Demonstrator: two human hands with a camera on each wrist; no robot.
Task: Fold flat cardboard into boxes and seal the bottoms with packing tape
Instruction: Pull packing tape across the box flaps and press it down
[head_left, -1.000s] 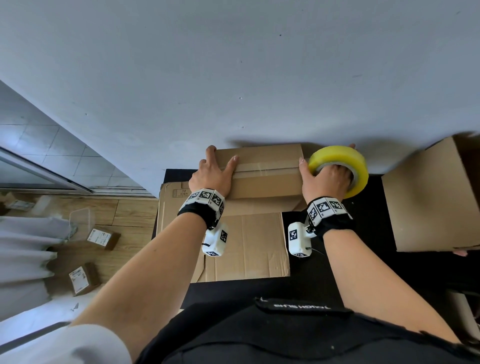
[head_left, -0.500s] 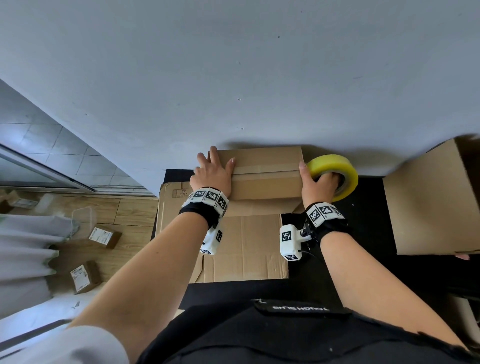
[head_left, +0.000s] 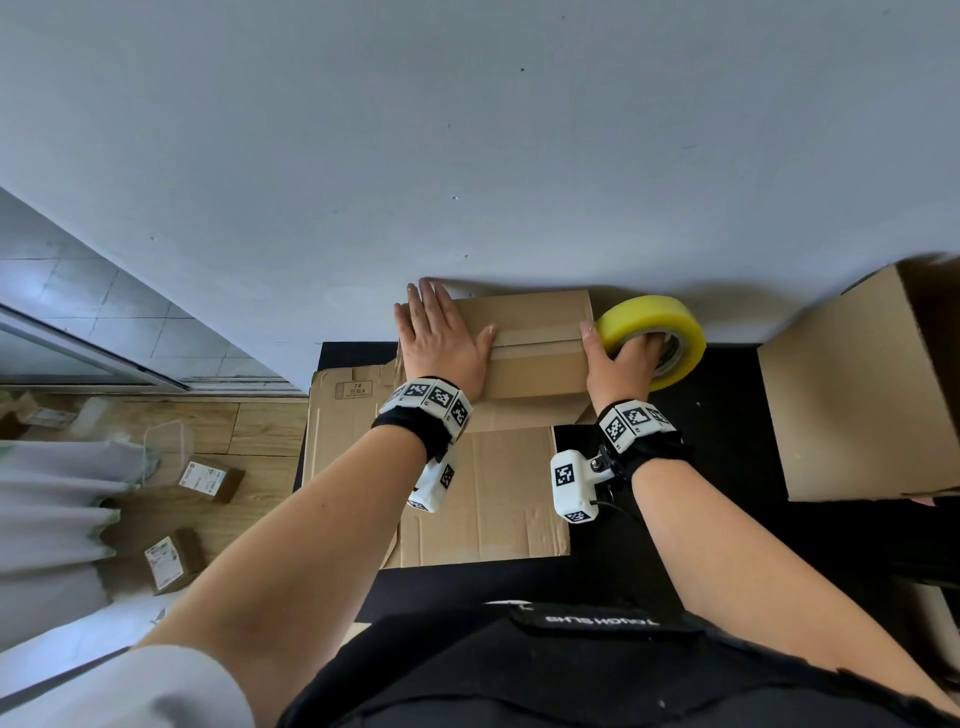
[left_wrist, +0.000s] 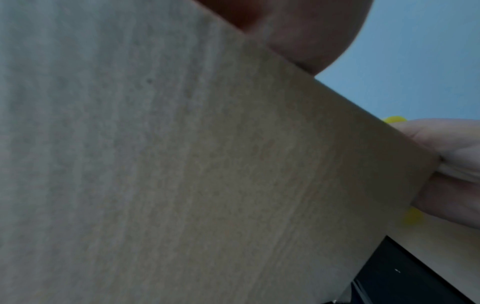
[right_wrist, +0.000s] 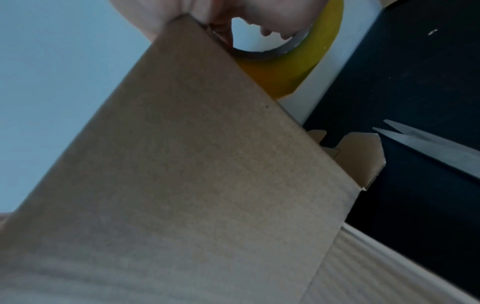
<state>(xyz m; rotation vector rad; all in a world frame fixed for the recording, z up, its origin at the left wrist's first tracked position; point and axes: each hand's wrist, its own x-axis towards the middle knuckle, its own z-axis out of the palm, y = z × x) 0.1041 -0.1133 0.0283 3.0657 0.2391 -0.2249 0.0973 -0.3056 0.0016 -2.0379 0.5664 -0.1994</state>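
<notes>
A small brown cardboard box (head_left: 535, 358) stands bottom-up at the far edge of the black table (head_left: 727, 426), against the wall. A strip of clear tape (head_left: 535, 344) runs along its centre seam. My left hand (head_left: 441, 338) lies flat with straight fingers on the box's left end, thumb on the tape. My right hand (head_left: 623, 358) grips a yellow tape roll (head_left: 654, 338) at the box's right edge, fingers through its core. In the right wrist view the tape roll (right_wrist: 291, 70) shows behind the box wall (right_wrist: 182, 164).
Flat cardboard sheets (head_left: 488, 499) lie on the table under my wrists. A larger folded box (head_left: 862, 384) stands at the right. Scissors (right_wrist: 428, 142) lie on the black table. Small parcels (head_left: 208, 478) and a plastic tub sit on the wooden floor at left.
My left hand has slid farther along the box's left end and flattened out. My right hand holds the roll at the box's right edge, turned slightly.
</notes>
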